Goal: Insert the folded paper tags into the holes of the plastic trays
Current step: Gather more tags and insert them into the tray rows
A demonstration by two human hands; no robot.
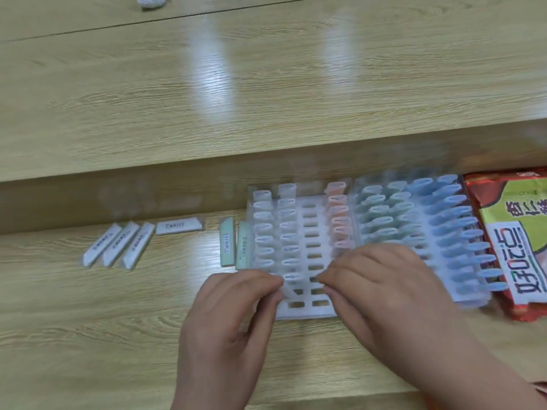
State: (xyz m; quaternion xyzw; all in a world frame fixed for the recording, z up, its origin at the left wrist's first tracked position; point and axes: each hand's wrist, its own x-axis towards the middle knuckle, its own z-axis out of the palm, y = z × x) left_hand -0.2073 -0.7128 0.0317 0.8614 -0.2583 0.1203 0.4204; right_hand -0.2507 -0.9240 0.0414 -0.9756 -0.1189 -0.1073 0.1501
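Two clear plastic trays lie side by side on the wooden desk. The left tray holds two columns of white folded tags, an empty column of holes and a column of pink tags. The right tray is filled with green and blue tags. My left hand pinches a white folded tag at the tray's near end, over a hole in the second column. My right hand hovers beside it, fingertips curled toward the same spot; the image is blurred, so whether they touch the tag is unclear.
Loose white tags lie flat at the left, with one more behind them. Two green tags sit just left of the tray. A red and green snack packet lies at the right. A raised desk shelf runs behind.
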